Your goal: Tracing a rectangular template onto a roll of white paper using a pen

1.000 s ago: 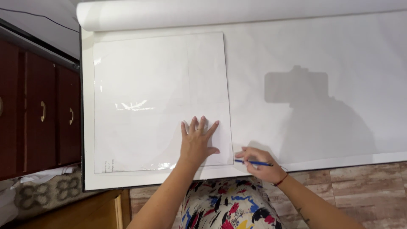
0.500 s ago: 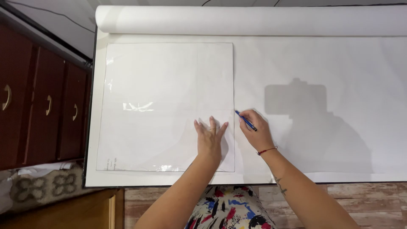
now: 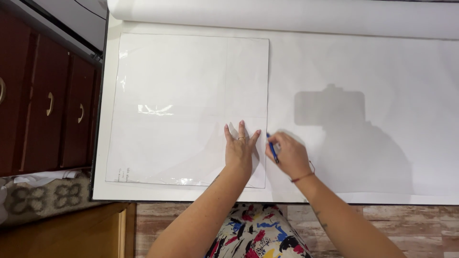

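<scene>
Slip risk: left hand [image 3: 240, 149] flat, fingers spread, on clear sheet [image 3: 191, 105]; right hand [image 3: 287, 155] grip clamped on blue pen [image 3: 272, 149] beside sheet's edge—sheet could shift, skewing the line.

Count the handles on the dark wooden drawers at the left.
3: one handle at the picture's left edge, partly cut off, one handle on the middle front, one handle nearest the table. More may lie outside the view.
</scene>
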